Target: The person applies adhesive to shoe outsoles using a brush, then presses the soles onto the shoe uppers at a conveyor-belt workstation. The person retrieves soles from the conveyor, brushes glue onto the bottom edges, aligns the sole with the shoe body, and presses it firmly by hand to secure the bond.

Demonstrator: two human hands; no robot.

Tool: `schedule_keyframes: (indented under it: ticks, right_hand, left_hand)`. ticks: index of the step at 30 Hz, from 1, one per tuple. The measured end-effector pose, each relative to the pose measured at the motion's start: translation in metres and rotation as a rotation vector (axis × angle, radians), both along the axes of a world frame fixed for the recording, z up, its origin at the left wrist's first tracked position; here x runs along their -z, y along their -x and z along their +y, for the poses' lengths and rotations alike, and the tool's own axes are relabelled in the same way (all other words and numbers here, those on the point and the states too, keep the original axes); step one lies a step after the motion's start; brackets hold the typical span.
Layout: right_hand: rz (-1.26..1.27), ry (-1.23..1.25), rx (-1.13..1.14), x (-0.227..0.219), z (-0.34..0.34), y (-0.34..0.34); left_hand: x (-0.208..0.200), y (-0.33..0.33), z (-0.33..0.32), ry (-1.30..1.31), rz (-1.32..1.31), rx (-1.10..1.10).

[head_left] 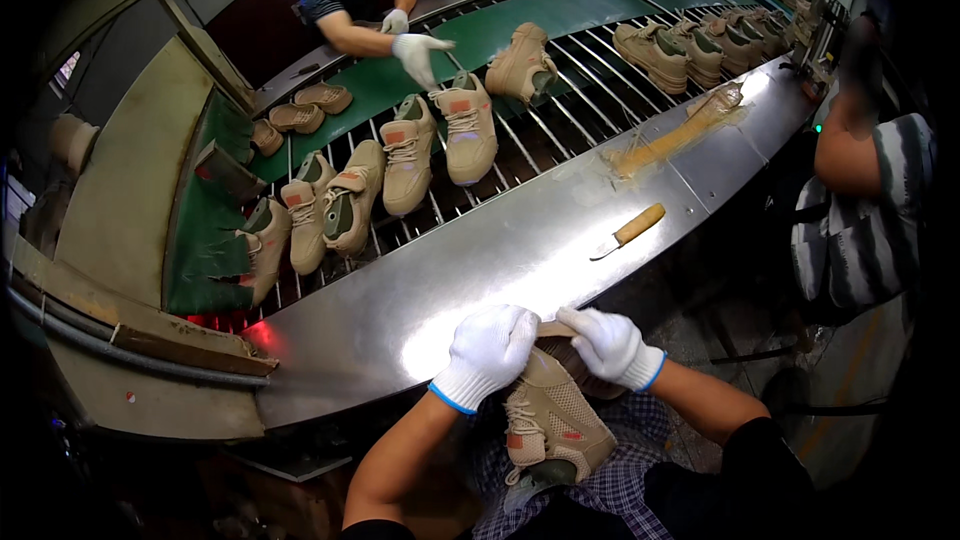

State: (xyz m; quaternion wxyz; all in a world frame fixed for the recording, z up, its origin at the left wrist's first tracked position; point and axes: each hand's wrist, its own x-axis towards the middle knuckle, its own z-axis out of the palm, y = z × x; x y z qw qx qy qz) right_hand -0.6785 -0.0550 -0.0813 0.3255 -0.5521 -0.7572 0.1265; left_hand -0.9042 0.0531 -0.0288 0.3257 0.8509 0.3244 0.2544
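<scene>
A tan lace-up shoe [565, 412] is in front of my body at the metal counter's near edge, its laces to the left. My left hand [488, 348], in a white knit glove with a blue cuff, grips its far end. My right hand [612, 345], gloved the same way, pinches the same end from the right. Between the gloves shows a tan rim, perhaps the sole edge; the fingers partly hide it. On the counter beyond lies a knife [638, 227] with a wooden handle, touched by neither hand.
Past the metal counter [420, 315] runs a roller conveyor with several tan shoes [408, 155] and loose soles [297, 118]. A co-worker's gloved hand [420, 55] reaches over them. Yellowish residue [675, 138] coats the counter. Another person in striped clothing [850, 210] is at right.
</scene>
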Motion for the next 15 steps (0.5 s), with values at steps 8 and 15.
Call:
schedule_keyframes:
  ticks: [8,15]
  right_hand:
    - [0.006,0.108,0.007,-0.056,-0.024,0.031]
    - [-0.121,0.184,-0.146,-0.074,-0.017,0.025]
  left_hand:
    - [-0.003,-0.007,-0.003,-0.078,0.159,-0.112]
    - [-0.004,-0.005,-0.004,-0.091,0.169,-0.128]
